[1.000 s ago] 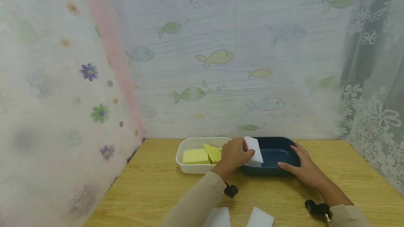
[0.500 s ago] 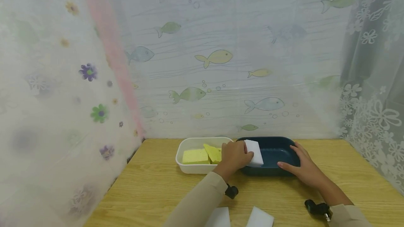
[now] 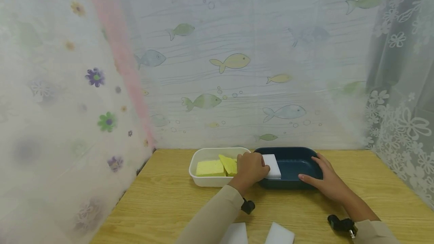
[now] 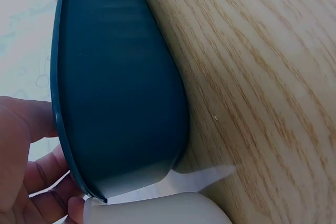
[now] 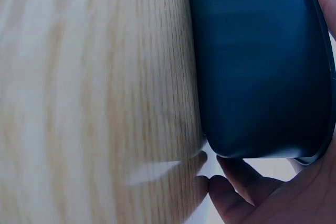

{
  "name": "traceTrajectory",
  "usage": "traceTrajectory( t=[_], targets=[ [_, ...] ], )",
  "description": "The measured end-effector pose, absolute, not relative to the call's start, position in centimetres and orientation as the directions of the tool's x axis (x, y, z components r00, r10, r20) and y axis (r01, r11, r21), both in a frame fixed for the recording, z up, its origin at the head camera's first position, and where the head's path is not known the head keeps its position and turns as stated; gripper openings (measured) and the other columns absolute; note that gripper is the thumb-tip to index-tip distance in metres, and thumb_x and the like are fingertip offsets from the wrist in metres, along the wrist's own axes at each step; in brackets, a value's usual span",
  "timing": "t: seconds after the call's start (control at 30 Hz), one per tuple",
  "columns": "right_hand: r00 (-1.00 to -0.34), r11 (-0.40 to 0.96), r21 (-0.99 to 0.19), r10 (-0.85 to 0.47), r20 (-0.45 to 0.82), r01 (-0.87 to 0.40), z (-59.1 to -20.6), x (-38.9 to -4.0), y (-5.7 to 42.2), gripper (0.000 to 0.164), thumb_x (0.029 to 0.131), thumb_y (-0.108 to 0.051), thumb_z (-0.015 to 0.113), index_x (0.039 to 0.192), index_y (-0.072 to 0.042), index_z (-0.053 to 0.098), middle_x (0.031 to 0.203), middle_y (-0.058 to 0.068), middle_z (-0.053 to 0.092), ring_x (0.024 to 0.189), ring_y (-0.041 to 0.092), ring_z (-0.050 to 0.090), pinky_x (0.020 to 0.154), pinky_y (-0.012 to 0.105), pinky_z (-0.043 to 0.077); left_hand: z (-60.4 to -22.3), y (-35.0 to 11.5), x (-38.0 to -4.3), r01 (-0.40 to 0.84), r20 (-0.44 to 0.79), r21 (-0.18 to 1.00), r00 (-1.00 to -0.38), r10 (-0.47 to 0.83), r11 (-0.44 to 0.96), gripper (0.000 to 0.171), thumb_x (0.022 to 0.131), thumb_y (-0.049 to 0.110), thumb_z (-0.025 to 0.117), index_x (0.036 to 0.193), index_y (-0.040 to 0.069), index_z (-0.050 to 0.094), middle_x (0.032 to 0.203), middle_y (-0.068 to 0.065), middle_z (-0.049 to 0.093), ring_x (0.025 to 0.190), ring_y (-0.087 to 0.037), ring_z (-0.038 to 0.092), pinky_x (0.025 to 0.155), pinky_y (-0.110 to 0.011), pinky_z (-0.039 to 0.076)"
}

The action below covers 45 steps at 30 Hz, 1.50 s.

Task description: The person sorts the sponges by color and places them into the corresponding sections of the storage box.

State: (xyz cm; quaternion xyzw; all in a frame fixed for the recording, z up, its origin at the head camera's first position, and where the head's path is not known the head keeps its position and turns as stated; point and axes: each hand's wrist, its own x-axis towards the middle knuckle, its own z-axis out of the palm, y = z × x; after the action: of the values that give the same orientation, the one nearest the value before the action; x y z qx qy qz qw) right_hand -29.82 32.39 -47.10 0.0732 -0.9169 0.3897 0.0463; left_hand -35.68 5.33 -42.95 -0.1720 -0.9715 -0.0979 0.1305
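Observation:
A white sponge block (image 3: pixel 272 166) lies at the left end inside the dark blue container (image 3: pixel 293 184). My left hand (image 3: pixel 250 168) reaches over that end and holds the block with curled fingers, hiding its left side. In the left wrist view the left hand's fingers (image 4: pixel 44 174) show beyond the blue rim, and the block is out of sight. My right hand (image 3: pixel 330 180) grips the container's right end, thumb on the front rim and fingers round the side. The right wrist view shows its fingers (image 5: pixel 239 190) against the end wall.
A white container (image 3: pixel 210 182) with yellow sponge pieces (image 3: pixel 210 168) stands close against the blue one's left end. Two more white blocks lie near the front: one (image 3: pixel 236 234) partly behind the left sleeve, another (image 3: pixel 279 234) to its right. A patterned curtain (image 3: pixel 257 123) hangs behind the wooden table (image 3: pixel 162 183).
The white sponge block has gone lower into the blue container and now lies flatter. My left hand has shifted slightly left and down. The right hand has stayed in place.

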Motion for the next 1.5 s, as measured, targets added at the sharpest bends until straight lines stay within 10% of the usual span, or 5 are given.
traceTrajectory(
  t=[0.87,1.5],
  targets=[
    [-0.986,0.693,-0.702,-0.092,0.136,-0.162,-46.9,-29.7,32.4,0.105,0.095,-0.055,0.070,0.163,0.002,0.014,0.170,0.027,-0.011,0.149,0.064,0.008,0.100,0.084,0.026,-42.2,3.6,-34.4,0.466,0.383,0.187,-0.845,0.373,0.865,0.031,0.091,0.046,0.073,0.068,0.028,0.064,0.063,0.017,0.054,0.067,-0.007,0.048,0.065,-0.029,0.034],
    [-0.986,0.690,-0.705,-0.096,0.137,-0.165,-46.8,-29.7,32.3,0.104,0.095,-0.054,0.070,0.163,0.004,0.014,0.170,0.028,-0.011,0.148,0.064,0.008,0.099,0.084,0.026,-40.7,-3.4,-29.4,0.589,0.336,0.503,-0.808,0.484,0.633,0.013,0.092,0.035,0.077,0.088,0.025,0.069,0.083,0.014,0.061,0.071,-0.001,0.051,0.062,-0.019,0.045]
  ],
)
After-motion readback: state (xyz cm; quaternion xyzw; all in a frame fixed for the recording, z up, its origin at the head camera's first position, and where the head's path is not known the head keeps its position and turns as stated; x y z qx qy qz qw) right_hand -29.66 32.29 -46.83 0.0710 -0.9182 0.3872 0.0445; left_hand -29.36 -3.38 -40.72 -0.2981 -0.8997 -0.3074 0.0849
